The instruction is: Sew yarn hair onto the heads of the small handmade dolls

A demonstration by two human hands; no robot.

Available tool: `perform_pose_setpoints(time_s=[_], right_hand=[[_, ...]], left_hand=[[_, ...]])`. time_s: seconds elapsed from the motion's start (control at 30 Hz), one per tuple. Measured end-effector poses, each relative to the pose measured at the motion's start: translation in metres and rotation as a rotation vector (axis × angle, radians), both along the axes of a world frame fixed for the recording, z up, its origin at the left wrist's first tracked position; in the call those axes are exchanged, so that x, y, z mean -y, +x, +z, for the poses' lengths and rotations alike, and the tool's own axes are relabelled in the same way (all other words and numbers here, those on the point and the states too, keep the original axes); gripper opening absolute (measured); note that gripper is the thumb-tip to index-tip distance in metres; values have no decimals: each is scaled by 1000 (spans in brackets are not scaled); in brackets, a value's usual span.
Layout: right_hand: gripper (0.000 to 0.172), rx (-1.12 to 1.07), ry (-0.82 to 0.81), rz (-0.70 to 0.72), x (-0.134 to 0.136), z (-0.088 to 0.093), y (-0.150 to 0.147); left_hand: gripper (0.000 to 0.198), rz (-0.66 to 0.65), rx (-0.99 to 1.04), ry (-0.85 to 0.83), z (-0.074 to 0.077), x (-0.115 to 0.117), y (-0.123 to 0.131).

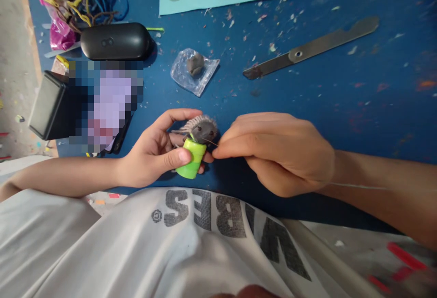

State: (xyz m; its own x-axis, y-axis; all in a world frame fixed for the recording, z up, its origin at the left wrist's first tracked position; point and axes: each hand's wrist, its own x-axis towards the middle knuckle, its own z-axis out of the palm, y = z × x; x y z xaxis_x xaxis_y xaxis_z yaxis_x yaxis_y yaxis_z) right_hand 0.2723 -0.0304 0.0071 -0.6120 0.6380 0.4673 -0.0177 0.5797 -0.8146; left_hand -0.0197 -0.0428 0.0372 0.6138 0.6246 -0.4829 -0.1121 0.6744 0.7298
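Just below the middle of the frame, over the blue table (pixel 341 106), the left hand (pixel 153 156) is closed around a green cap (pixel 194 157). The thumb lies across the cap's front and the fingers curl behind it. A grey clay figure (pixel 203 129) sits on top of the cap, with pale ridged strands across its back (it reads rather like a small hedgehog).

From the right side, the right hand (pixel 280 152) has thumb and forefinger pinched tight on a thin strand (pixel 210 141). Its free end reaches the figure's lower side, but I cannot tell whether it touches.

The work in hand looks like fitting that strand to the soft clay. To do it well, I would judge that the left hand should grip only the cap, so the figure is not dented. The right hand should pinch close to the tip and drive the strand along its own length, so it does not bend.

Above the centre lies a clear plastic bag (pixel 194 70) holding a grey lump. A metal blade (pixel 314 47) lies toward the upper right and a black case (pixel 116 41) toward the upper left.
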Motion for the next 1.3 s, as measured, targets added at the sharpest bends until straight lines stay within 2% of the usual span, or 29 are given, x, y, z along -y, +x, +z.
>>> perform_pose_setpoints(time_s=[0.2, 0.33, 0.47, 0.57, 0.7, 0.77, 0.83, 0.87, 0.9, 0.97, 1.0, 1.07, 1.1, 1.2, 1.3], right_hand=[[49, 7, -12, 10, 1, 7, 5], [46, 22, -30, 38, 8, 14, 4], [52, 3, -171, 16, 16, 21, 2], [51, -38, -296, -20, 19, 24, 1], [50, -37, -336, -18, 19, 25, 1], [50, -9, -328, -18, 19, 26, 3], [53, 20, -323, -17, 18, 26, 4], [55, 31, -328, -13, 18, 27, 5], [55, 42, -342, -11, 18, 27, 5], [55, 48, -369, -11, 18, 28, 7], [55, 51, -376, -10, 18, 28, 7], [56, 54, -371, -4, 19, 27, 8], [56, 55, -366, 0, 19, 27, 8], [54, 53, -373, 5, 18, 26, 7], [52, 43, -383, -1, 16, 26, 5]], left_hand=[[73, 35, -42, 50, 6, 3, 3], [90, 69, -127, 121, 9, 9, 3], [94, 90, -148, 167, 7, 13, 0], [93, 86, -171, 195, 6, 15, -1], [88, 92, -187, 243, 8, 15, -1], [80, 90, -157, 274, 6, 15, -3], [70, 77, -124, 312, -1, 15, -5], [71, 65, -78, 354, -6, 14, -6], [73, 53, -48, 390, -12, 14, -8], [99, 15, 167, 552, -19, 14, -9], [99, 12, 169, 561, -20, 14, -10], [73, 29, 14, 461, -17, 16, -10], [70, 36, -7, 448, -14, 18, -10], [70, 39, -40, 432, -4, 20, -9], [70, 52, -33, 428, -1, 20, -9]])
